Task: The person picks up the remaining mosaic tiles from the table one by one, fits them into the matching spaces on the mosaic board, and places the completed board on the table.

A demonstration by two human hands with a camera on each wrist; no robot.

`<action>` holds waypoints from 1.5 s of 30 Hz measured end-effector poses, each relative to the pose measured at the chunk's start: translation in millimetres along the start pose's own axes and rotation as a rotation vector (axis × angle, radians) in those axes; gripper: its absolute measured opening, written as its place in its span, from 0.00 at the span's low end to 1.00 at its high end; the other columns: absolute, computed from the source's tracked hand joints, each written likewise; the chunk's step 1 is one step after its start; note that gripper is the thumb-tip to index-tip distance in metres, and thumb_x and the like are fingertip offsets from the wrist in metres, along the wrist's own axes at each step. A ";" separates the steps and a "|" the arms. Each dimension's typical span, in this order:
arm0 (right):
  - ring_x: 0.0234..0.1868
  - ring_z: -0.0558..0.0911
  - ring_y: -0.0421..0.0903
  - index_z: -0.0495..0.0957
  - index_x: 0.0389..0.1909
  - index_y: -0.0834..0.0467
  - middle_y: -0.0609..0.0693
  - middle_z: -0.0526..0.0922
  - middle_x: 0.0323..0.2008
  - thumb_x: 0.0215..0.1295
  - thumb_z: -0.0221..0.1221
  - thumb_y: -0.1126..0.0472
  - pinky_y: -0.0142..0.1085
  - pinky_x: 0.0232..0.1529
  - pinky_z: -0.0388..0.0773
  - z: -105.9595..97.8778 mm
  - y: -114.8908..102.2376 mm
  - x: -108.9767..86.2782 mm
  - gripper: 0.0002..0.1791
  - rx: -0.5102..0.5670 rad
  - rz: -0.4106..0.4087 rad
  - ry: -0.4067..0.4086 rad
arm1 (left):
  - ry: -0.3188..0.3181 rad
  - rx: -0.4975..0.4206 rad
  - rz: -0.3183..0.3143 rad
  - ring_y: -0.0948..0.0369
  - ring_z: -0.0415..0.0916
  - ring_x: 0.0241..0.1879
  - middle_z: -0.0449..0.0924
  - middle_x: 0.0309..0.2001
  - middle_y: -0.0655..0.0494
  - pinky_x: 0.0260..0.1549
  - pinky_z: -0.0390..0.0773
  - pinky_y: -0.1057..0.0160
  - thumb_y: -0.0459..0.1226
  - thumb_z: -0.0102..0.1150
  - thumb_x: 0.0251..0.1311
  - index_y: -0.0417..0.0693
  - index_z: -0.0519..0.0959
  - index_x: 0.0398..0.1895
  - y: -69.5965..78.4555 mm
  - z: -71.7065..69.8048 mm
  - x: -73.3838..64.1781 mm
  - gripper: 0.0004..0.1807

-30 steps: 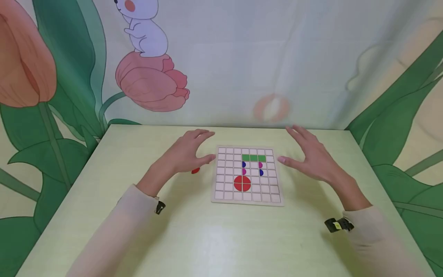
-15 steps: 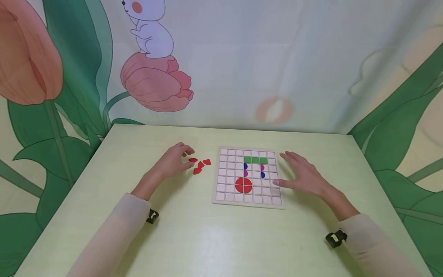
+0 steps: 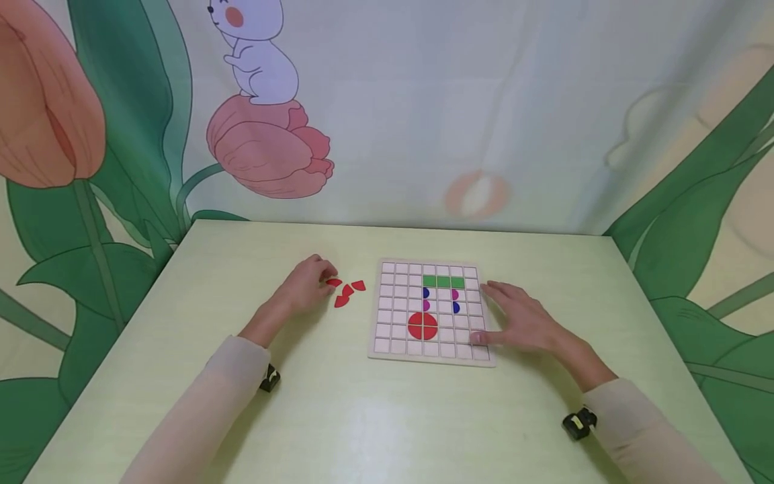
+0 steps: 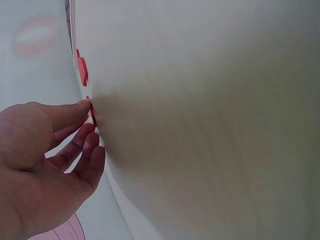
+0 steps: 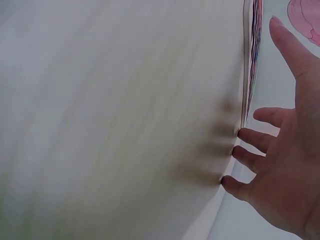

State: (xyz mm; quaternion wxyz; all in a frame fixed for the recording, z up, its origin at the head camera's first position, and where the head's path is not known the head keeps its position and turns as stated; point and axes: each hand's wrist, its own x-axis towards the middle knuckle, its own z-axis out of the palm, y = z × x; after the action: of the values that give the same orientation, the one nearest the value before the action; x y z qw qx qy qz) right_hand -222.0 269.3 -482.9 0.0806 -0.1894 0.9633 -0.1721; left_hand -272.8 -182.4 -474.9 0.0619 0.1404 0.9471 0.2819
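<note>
At the left, we see the left hand (image 3: 307,287) with thumb and fingers curved close about the nearest of the red pieces (image 3: 347,290); we cannot tell whether that piece is gripped. The red pieces lie on the bench (image 3: 387,423), left of the board (image 3: 447,317). On the board we find a red circle (image 3: 416,320) and green bars (image 3: 443,281). At its right edge, the right hand (image 3: 527,321) holds nothing, its thumb spread wide from the fingers and extended over the board.

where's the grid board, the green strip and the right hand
Grid board (image 3: 443,307): head view, on a bare square near its middle.
Green strip (image 3: 443,281): head view, on its middle square.
Right hand (image 3: 527,324): head view, on its back.
</note>
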 end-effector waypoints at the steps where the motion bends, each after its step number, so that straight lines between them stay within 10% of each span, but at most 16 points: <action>1: 0.80 0.56 0.67 0.58 0.83 0.58 0.63 0.58 0.81 0.53 0.68 0.21 0.70 0.73 0.58 0.5 0.2 -0.4 0.67 -0.003 -0.002 -0.005 | -0.004 0.005 0.000 0.48 0.76 0.52 0.76 0.52 0.43 0.58 0.78 0.50 0.30 0.66 0.70 0.35 0.82 0.56 -0.1 0.1 0.2 0.14; 25: 0.80 0.55 0.69 0.63 0.80 0.60 0.64 0.58 0.81 0.53 0.70 0.24 0.69 0.73 0.59 -3.7 -7.2 -2.4 0.64 -0.056 -0.077 -0.030 | 0.031 -0.074 -0.052 0.52 0.77 0.43 0.81 0.40 0.51 0.43 0.80 0.58 0.33 0.69 0.69 0.46 0.81 0.43 -2.0 -6.0 4.4 0.05; 45: 0.79 0.56 0.70 0.63 0.80 0.62 0.65 0.58 0.81 0.53 0.72 0.25 0.68 0.73 0.58 -8.2 -8.3 -2.6 0.63 -0.053 -0.085 -0.032 | -0.041 -0.219 0.128 0.56 0.79 0.40 0.80 0.42 0.56 0.36 0.82 0.64 0.35 0.65 0.73 0.52 0.81 0.50 107.1 16.9 17.3 0.07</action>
State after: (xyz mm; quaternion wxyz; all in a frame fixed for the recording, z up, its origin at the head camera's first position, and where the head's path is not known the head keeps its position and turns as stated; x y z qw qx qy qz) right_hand -218.6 265.5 -472.1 0.0836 -0.2352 0.9571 -0.1469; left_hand -261.2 -82.6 -430.6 0.0781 0.1987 0.8983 0.3841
